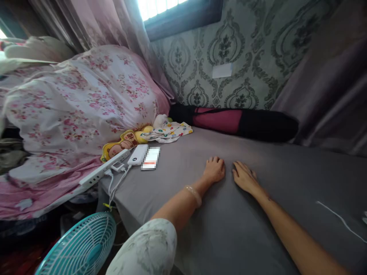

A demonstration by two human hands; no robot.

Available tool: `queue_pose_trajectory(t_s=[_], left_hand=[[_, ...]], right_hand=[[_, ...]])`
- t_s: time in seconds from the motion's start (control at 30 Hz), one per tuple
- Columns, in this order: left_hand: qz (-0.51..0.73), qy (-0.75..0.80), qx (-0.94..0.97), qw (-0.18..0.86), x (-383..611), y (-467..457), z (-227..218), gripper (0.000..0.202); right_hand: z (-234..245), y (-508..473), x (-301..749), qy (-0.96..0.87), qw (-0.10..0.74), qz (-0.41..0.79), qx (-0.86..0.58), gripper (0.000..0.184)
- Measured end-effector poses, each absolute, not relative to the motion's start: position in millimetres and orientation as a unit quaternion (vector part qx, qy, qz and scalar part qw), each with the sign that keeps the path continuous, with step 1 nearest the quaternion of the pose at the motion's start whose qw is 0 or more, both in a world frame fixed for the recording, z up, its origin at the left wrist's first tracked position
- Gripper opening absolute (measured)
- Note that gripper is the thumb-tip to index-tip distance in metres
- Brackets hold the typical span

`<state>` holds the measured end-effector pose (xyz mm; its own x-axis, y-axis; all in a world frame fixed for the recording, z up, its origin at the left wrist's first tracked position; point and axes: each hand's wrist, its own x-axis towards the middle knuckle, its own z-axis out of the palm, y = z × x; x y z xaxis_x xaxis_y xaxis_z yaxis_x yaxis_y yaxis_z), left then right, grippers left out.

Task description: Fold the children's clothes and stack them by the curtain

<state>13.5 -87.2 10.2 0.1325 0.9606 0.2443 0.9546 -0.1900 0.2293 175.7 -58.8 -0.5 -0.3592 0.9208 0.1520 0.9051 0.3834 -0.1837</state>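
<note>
Both my hands rest side by side on a grey bed sheet [258,229], near the middle of the mattress. My left hand [214,169] lies knuckles up with the fingers curled under against the sheet; a pale bangle [194,194] circles that wrist. My right hand [243,177] lies palm down with its fingers stretched flat on the sheet. Neither hand holds anything that I can see. A narrow strip of sheet separates them.
A floral quilt pile [77,103] fills the left. Beside it lie a white power bank [138,154], a power strip [103,170] with cables, a small card [150,158] and a printed cloth [169,131]. A dark roll [243,121] lines the wall. A teal fan [80,246] stands below the bed edge.
</note>
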Motion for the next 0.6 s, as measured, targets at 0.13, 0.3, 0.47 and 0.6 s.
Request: queue_pose_trajectory(t_s=[0.13, 0.3, 0.47, 0.6], left_hand=[[0.196, 0.639, 0.743, 0.035, 12.0, -80.5, 8.4, 0.033], [0.2, 0.59, 0.743, 0.247, -19.6, -55.6, 27.7, 0.025], [0.286, 0.695, 0.622, 0.221, -107.0, -35.7, 57.3, 0.028], [0.294, 0.773, 0.547, 0.133, -188.7, -38.0, 72.1, 0.027]], right_hand=[[-7.0, -61.5, 170.3, -0.821, 0.108, -0.002, -0.56, 0.057], [-12.6, -61.2, 170.7, -0.82, 0.115, -0.027, -0.561, 0.058], [-14.4, -60.3, 169.6, -0.82, 0.124, -0.038, -0.558, 0.058], [-14.1, -60.6, 168.9, -0.821, 0.13, -0.039, -0.555, 0.058]])
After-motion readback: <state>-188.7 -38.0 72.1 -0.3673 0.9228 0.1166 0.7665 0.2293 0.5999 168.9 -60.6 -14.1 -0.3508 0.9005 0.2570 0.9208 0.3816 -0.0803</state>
